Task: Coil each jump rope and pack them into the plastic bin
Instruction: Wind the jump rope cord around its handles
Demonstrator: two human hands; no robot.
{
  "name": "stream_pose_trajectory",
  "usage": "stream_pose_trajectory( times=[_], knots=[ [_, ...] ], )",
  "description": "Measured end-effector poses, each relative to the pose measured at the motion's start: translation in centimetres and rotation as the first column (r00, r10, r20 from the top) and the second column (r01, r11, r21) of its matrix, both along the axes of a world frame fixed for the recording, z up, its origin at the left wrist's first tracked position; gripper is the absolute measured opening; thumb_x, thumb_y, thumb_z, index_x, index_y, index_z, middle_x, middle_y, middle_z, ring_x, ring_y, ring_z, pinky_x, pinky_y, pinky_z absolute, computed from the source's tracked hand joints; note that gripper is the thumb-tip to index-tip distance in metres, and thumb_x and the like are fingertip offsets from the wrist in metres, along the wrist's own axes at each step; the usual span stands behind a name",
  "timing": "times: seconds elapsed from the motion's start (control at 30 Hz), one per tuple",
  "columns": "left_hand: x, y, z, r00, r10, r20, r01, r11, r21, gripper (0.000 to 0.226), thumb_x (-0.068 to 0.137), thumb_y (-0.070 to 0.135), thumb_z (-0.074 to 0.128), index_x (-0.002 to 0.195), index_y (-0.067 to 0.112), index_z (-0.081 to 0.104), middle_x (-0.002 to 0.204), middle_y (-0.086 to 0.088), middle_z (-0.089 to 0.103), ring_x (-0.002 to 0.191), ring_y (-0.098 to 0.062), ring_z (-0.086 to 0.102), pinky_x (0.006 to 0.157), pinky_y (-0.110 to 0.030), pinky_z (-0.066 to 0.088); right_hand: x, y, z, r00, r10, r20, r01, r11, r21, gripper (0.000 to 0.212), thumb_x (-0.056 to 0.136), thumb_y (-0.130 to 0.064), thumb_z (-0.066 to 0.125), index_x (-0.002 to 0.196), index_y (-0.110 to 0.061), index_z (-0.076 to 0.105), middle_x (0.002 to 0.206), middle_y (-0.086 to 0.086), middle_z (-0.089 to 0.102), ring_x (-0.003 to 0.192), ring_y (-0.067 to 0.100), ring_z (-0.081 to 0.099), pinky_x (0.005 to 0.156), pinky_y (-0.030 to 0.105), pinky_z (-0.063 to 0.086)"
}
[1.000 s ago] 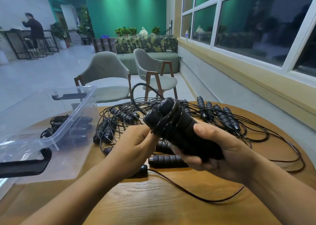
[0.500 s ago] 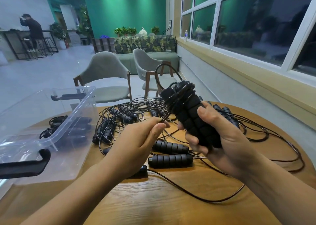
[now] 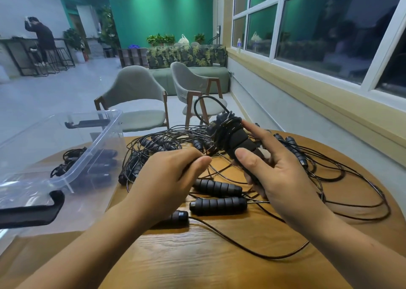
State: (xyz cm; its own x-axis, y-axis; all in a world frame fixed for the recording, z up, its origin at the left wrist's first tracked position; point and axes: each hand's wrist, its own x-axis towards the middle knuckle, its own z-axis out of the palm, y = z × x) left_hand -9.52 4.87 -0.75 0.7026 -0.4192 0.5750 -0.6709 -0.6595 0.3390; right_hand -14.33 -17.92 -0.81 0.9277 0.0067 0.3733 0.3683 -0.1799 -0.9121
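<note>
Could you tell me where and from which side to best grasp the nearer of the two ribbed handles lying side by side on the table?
Probably around the ribbed middle of the nearer handle, from above, gripping across its width. It lies flat, roughly left to right; its cord leaves the right end, and the other handle lies close behind.

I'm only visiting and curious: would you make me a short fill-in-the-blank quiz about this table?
1. The right hand grips a cord-wrapped handle bundle coloured ____.
2. The left hand pinches the loose cord leading to the ____.
3. The clear bin stands on the table, at its ____ side.
4. Behind the table stand ____ grey chairs.
Missing words: black, bundle, left, two.
</note>
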Motion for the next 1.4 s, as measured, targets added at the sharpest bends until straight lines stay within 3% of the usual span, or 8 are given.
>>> stream_pose_trajectory(
  times=[0.23, 0.5, 0.63, 0.8, 0.97, 1.17, 1.3, 1.4],
  knots=[
    [0.4, 0.8, 0.9, 0.992, -0.004, -0.13, -0.005, 0.998, -0.068, 0.041, 0.111, 0.046, 0.036, 0.101, 0.033, 0.074, 0.084, 0.02, 0.07, 0.086, 0.0, 0.067, 0.07, -0.023, 0.049, 0.9, -0.4, -0.5, 0.993, -0.099, 0.06, 0.103, 0.992, -0.069, 0.055, 0.097, -0.051, 0.065, 0.148, -0.065, 0.048, 0.077, -0.017, 0.065, 0.073, 0.008, 0.063, 0.072, 0.03, 0.047],
    [0.4, 0.8, 1.3, 0.999, 0.003, 0.048, -0.006, 0.999, 0.053, 0.035, 0.105, 0.043, 0.048, 0.117, 0.027, 0.077, 0.094, 0.021, 0.067, 0.083, 0.002, 0.061, 0.069, -0.011, 0.044, 1.0, -0.4, -0.7, 0.985, -0.145, 0.098, 0.164, 0.959, -0.231, 0.056, 0.096, -0.058, 0.062, 0.148, -0.069, 0.043, 0.101, -0.018, 0.073, 0.097, 0.004, 0.069, 0.077, 0.012, 0.052],
    [-0.2, 0.3, 1.3, 0.987, -0.024, 0.156, -0.002, 0.986, 0.167, 0.027, 0.103, 0.039, 0.058, 0.113, 0.026, 0.079, 0.09, 0.017, 0.068, 0.076, 0.0, 0.058, 0.066, -0.009, 0.041, 1.1, -0.4, -0.9, 0.988, -0.121, 0.099, 0.148, 0.926, -0.347, 0.057, 0.101, -0.048, 0.067, 0.149, -0.066, 0.044, 0.106, -0.036, 0.069, 0.104, -0.014, 0.063, 0.081, 0.002, 0.045],
    [-1.1, -0.3, 1.7, 0.987, -0.159, -0.012, 0.159, 0.986, 0.054, 0.017, 0.098, 0.037, 0.067, 0.109, 0.027, 0.076, 0.092, 0.019, 0.071, 0.083, -0.005, 0.068, 0.068, -0.021, 0.055, 1.9, -0.8, -1.6, 0.996, -0.069, -0.049, 0.01, 0.673, -0.739, 0.065, 0.1, -0.063, 0.059, 0.153, -0.074, 0.024, 0.135, -0.015, 0.066, 0.119, 0.008, 0.062, 0.099, 0.036, 0.055],
    [-0.8, 0.3, 2.0, 0.975, -0.166, -0.15, 0.167, 0.986, -0.006, 0.017, 0.094, 0.046, 0.064, 0.104, 0.035, 0.072, 0.072, 0.01, 0.068, 0.068, -0.013, 0.065, 0.058, -0.031, 0.055, 1.5, -1.6, -0.3, 0.958, 0.118, -0.261, -0.28, 0.578, -0.766, 0.053, 0.097, -0.066, 0.064, 0.138, -0.083, 0.035, 0.135, -0.031, 0.063, 0.111, -0.002, 0.063, 0.097, 0.031, 0.056],
    [-0.8, 0.3, 2.2, 0.971, -0.22, -0.091, 0.223, 0.975, 0.02, 0.018, 0.089, 0.051, 0.07, 0.093, 0.033, 0.071, 0.058, 0.007, 0.052, 0.055, -0.016, 0.051, 0.05, -0.021, 0.04, 0.8, -2.8, 2.0, 0.741, 0.345, -0.576, -0.663, 0.511, -0.547, 0.052, 0.099, -0.056, 0.07, 0.144, -0.07, 0.049, 0.133, -0.029, 0.065, 0.109, -0.004, 0.064, 0.096, 0.028, 0.05],
    [-0.6, 0.7, 2.5, 0.96, -0.263, -0.097, 0.258, 0.964, -0.063, 0.023, 0.087, 0.055, 0.072, 0.086, 0.032, 0.07, 0.061, 0.003, 0.056, 0.055, -0.019, 0.053, 0.047, -0.025, 0.042, 0.5, -2.9, 2.5, 0.558, 0.544, -0.626, -0.808, 0.529, -0.26, 0.052, 0.103, -0.033, 0.071, 0.151, -0.047, 0.057, 0.124, 0.014, 0.07, 0.087, 0.025, 0.059, 0.074, 0.046, 0.048],
    [-0.5, 0.7, 2.2, 0.951, -0.288, -0.113, 0.278, 0.956, -0.093, 0.028, 0.089, 0.059, 0.07, 0.082, 0.032, 0.069, 0.064, 0.002, 0.061, 0.057, -0.02, 0.057, 0.048, -0.026, 0.044, 0.4, -3.0, 2.4, 0.486, 0.631, -0.605, -0.84, 0.528, -0.125, 0.052, 0.102, -0.025, 0.068, 0.152, -0.036, 0.058, 0.125, 0.024, 0.066, 0.088, 0.034, 0.059, 0.074, 0.052, 0.047]
  ],
)
